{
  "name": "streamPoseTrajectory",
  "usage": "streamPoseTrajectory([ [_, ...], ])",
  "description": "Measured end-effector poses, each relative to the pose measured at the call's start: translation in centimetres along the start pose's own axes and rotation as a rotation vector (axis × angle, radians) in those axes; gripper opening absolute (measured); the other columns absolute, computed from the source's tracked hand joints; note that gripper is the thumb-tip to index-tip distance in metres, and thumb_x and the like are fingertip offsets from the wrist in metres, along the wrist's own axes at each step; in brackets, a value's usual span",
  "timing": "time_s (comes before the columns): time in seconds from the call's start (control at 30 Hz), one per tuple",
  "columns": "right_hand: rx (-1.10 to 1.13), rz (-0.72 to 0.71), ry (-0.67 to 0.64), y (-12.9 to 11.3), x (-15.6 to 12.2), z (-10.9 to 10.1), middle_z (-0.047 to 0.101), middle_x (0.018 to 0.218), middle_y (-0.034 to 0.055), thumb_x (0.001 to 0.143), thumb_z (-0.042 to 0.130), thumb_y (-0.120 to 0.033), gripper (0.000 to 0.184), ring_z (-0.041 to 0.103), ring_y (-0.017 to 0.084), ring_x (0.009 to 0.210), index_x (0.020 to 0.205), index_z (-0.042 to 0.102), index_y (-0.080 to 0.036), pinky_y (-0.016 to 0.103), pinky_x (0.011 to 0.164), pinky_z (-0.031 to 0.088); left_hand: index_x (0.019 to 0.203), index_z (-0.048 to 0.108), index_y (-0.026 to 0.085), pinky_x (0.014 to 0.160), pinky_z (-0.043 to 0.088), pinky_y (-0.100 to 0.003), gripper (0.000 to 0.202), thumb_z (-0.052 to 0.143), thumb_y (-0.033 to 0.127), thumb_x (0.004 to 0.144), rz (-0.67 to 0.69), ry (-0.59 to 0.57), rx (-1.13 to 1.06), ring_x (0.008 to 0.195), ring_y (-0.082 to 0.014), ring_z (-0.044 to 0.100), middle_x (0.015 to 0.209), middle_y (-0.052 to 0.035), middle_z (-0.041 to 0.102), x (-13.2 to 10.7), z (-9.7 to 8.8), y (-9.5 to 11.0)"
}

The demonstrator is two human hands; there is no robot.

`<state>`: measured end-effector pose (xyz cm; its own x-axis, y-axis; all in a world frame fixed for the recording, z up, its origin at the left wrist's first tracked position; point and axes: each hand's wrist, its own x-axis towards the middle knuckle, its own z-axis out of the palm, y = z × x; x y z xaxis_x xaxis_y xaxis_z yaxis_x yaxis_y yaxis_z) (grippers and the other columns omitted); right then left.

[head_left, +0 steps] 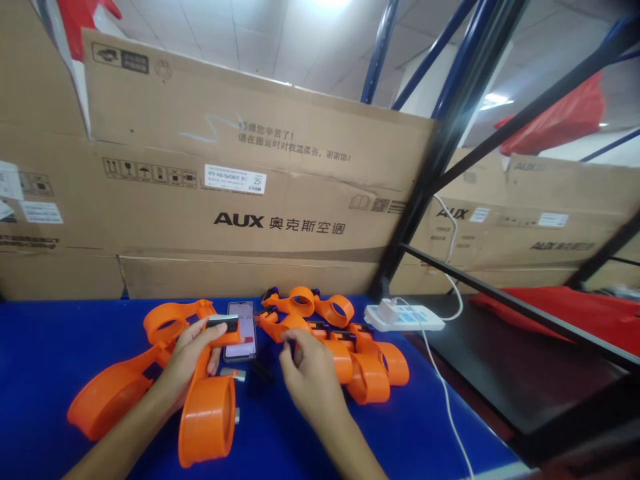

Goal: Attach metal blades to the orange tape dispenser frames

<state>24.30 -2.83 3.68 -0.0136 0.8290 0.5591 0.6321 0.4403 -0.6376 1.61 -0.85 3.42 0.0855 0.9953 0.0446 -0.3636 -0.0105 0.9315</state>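
My left hand (187, 357) grips an orange tape dispenser (207, 420) with a black strip across its top end and its wide ring hanging toward me. My right hand (313, 377) is beside a heap of similar orange dispensers (370, 377). Its fingers curl in toward the thumb, and whatever sits between them is too small or hidden to name. Two more orange dispensers (113, 397) lie around my left wrist. A phone (241, 353) with a lit screen lies between the hands, partly covered by the held dispenser. Small silvery pieces (234, 375) and dark pieces (263, 372) lie below it.
A blue surface (280, 440) bears all of this. Behind it stands a large cardboard box (280, 193). To the right are a white power strip (405, 317) with a plug and cable (445, 393), and a dark metal rack post (430, 173).
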Motion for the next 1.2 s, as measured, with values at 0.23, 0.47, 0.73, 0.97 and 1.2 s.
streamPoseTrajectory([
  [0.23, -0.257, 0.055, -0.183, 1.7, -3.3, 0.2, 0.072, 0.098, 0.0115, 0.091, 0.051, -0.01, 0.023, 0.071, 0.025, 0.087, 0.101, 0.07, -0.018, 0.033, 0.078, 0.054, 0.089, 0.067, 0.017, 0.04, 0.037, -0.022, 0.031, 0.077, 0.044, 0.079, -0.034, -0.022, 0.023, 0.034, -0.0116, 0.043, 0.039, 0.0039, 0.052, 0.5, -0.4, -0.1],
  [0.47, -0.231, -0.052, -0.268, 0.4, -2.0, 0.3, 0.071, 0.125, 0.0113, 0.094, 0.043, -0.007, 0.041, 0.068, 0.024, 0.115, 0.125, 0.066, -0.019, 0.034, 0.098, 0.053, 0.09, 0.067, 0.017, 0.04, 0.037, -0.022, 0.031, 0.076, 0.045, 0.081, -0.032, -0.032, 0.033, 0.033, -0.0107, 0.042, 0.044, 0.0016, 0.058, 0.2, -0.1, -0.2],
  [0.73, -0.532, -0.095, -0.543, -1.8, -1.2, -0.1, 0.075, 0.11, 0.0141, 0.088, 0.05, -0.008, 0.045, 0.072, 0.032, 0.097, 0.129, 0.064, -0.018, 0.038, 0.08, 0.055, 0.091, 0.068, 0.016, 0.039, 0.037, -0.021, 0.031, 0.079, 0.043, 0.079, -0.044, -0.026, 0.049, 0.034, -0.0084, 0.041, 0.058, -0.0036, 0.069, 1.0, -0.5, -0.3],
  [0.97, -0.333, -0.097, -0.477, -1.1, -1.7, -0.3, 0.075, 0.117, 0.0114, 0.089, 0.047, -0.007, 0.049, 0.071, 0.029, 0.105, 0.134, 0.062, -0.02, 0.04, 0.09, 0.056, 0.091, 0.067, 0.018, 0.04, 0.034, -0.019, 0.029, 0.076, 0.044, 0.083, -0.009, -0.051, 0.083, 0.036, -0.0077, 0.041, 0.054, -0.0009, 0.065, 0.9, -0.5, -0.6],
  [1.2, 0.007, -0.264, -0.236, -3.4, 0.4, 0.5, 0.065, 0.139, 0.0083, 0.099, 0.054, -0.024, 0.046, 0.062, 0.024, 0.125, 0.145, 0.055, -0.026, 0.039, 0.105, 0.052, 0.092, 0.07, 0.019, 0.041, 0.035, -0.02, 0.028, 0.077, 0.044, 0.082, 0.011, -0.068, 0.13, 0.036, -0.0081, 0.04, 0.045, 0.0067, 0.051, 0.6, -0.1, -1.3],
])
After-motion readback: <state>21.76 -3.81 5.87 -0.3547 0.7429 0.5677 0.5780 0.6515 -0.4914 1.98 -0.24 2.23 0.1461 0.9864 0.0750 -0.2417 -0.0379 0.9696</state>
